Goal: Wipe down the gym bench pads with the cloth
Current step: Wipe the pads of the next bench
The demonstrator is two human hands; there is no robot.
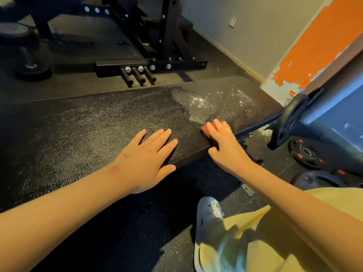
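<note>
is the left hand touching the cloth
Apart. The head view shows the left hand flat on the bench pad, with a strip of bare pad between it and the cloth under the right hand.

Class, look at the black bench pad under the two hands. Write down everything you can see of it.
The bench pad is a long, flat black cushion with a pebbled, leather-like cover and a stitched seam along its near edge. It stretches across the view from left to right. A wet, glistening patch shows toward its right end; the rest looks duller. The left hand rests flat on it, fingers straight. The right hand holds a reddish cloth against its near edge.
</note>
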